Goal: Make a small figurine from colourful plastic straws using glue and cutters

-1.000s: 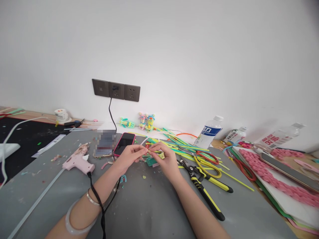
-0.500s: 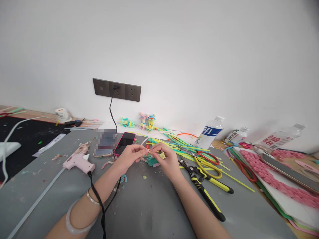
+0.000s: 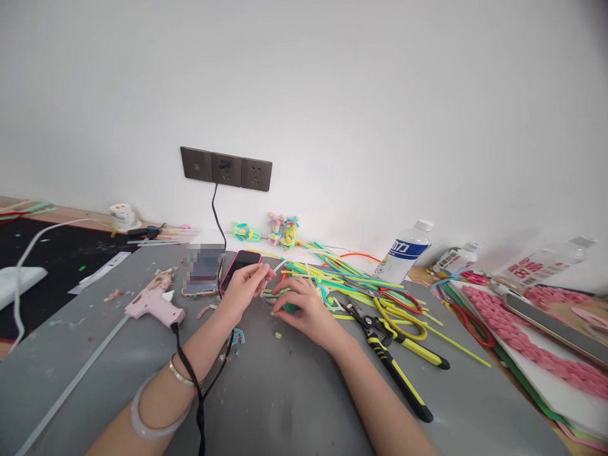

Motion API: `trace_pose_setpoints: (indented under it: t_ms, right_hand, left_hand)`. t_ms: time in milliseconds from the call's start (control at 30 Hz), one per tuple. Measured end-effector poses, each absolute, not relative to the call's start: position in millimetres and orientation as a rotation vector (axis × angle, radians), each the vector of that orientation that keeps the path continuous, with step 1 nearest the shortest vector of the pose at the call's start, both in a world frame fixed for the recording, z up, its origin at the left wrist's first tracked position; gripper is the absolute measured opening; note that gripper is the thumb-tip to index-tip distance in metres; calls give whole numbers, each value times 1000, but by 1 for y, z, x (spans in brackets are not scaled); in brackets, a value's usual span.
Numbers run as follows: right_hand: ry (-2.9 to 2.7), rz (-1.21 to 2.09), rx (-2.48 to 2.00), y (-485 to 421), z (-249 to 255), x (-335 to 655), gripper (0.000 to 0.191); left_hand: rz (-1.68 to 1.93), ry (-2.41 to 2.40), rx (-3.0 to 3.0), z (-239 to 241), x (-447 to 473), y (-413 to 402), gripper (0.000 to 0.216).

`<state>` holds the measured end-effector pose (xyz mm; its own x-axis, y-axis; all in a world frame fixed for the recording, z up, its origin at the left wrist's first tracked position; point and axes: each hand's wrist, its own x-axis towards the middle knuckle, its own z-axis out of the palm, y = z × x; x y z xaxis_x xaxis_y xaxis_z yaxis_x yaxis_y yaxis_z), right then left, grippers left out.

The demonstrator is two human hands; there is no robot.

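Observation:
My left hand (image 3: 244,292) is closed, its thumb and fingers pinched together in front of the pink-cased phone (image 3: 243,261). Whatever it pinches is too small to make out. To its right, my right hand (image 3: 306,313) is curled low over the mat, thumb and index fingertip together at a tiny yellowish bit (image 3: 273,313). Teal fuzzy material (image 3: 291,308) shows under the right palm, partly hidden. Just beyond that hand lies a small teal-and-white fuzzy piece (image 3: 323,291), beside many yellow and green pipe cleaners (image 3: 342,272).
A pink glue gun (image 3: 154,305) lies at left, its black cord passing by my left forearm. Yellow-black pliers (image 3: 399,373) and scissors (image 3: 401,301) lie at right. Small fuzzy figures (image 3: 289,233) stand by the wall; a bottle (image 3: 407,252) stands behind.
My hands have moved apart from where their fingertips met. The left has lifted slightly; the right has lowered toward the mat. The view has shifted a little.

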<state>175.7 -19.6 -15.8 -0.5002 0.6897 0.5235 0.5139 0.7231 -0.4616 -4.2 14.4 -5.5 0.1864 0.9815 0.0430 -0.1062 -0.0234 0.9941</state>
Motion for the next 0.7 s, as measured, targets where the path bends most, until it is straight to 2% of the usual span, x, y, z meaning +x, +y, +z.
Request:
trace_pose_setpoints:
  t_ms: [367, 500, 700]
  right_hand:
    - [-2489, 88, -897, -23, -16, 179, 13]
    - [-2493, 125, -937, -23, -13, 182, 6]
    - [-2188, 202, -1071, -9, -7, 209, 22]
  left_hand:
    - [1103, 1009, 1334, -6, -2, 14, 46]
    - [1097, 1020, 1352, -8, -3, 16, 45]
    - [1012, 1038, 1515, -5, -5, 14, 40]
